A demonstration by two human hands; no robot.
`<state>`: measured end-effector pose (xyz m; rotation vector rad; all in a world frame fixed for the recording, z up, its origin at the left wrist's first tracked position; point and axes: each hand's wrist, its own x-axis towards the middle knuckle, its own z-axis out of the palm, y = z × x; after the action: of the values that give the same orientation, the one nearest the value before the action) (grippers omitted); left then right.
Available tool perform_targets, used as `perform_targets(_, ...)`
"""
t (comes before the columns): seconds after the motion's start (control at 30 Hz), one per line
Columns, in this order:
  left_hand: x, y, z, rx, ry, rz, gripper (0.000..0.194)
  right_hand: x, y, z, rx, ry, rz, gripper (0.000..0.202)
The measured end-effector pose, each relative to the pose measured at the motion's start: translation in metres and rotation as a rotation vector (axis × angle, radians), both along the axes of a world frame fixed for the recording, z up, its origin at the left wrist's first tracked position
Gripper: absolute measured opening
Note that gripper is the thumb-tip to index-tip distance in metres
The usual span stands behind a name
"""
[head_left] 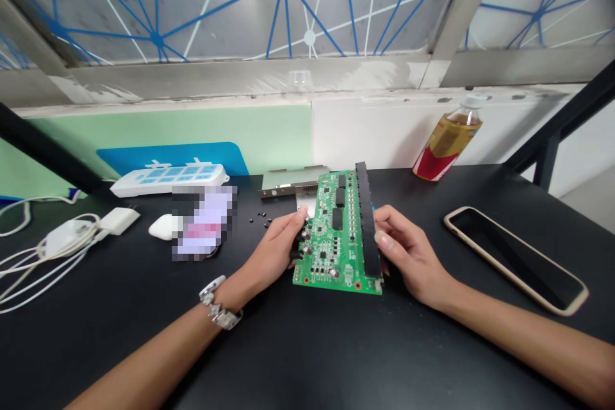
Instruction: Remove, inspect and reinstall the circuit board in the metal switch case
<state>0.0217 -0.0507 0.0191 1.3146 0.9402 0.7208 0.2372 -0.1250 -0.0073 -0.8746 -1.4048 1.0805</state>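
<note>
Green circuit board (pixel 350 259) is being held between two hands, above the black table (pixel 269 359). The left hand (pixel 276 246) is pinching its left edge, thumb on top; the right hand (pixel 408 256) is gripping it by the black strip (pixel 368 224). Both forearms are coming inward from the lower corners. The bottle (pixel 449 144) is wearing a red-and-gold label, but I am finding no readable word.
</note>
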Motion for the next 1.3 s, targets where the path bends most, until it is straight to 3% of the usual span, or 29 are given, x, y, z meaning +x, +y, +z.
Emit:
perform_targets(0.3,0.0000,-0.0026,0.0022,-0.116,0.008,-0.036,0.055,-0.0017,-0.0002,-0.0010,0.069,0.008,0.004,0.019)
perform_targets(0.67,-0.0001,-0.0026,0.0038,-0.100,0.009,-0.040,0.049,-0.0009,-0.0005,-0.0015,0.047,-0.011,-0.011,0.020)
perform_targets(1.03,-0.0011,0.0024,0.0002,0.184,-0.029,0.075,0.043,-0.0003,0.0009,0.0024,-0.045,-0.016,-0.016,0.026)
perform_targets(1.3,-0.0013,-0.0019,0.0031,0.299,-0.113,0.017,0.044,0.0002,0.0074,0.0026,-0.198,-0.003,-0.051,0.035)
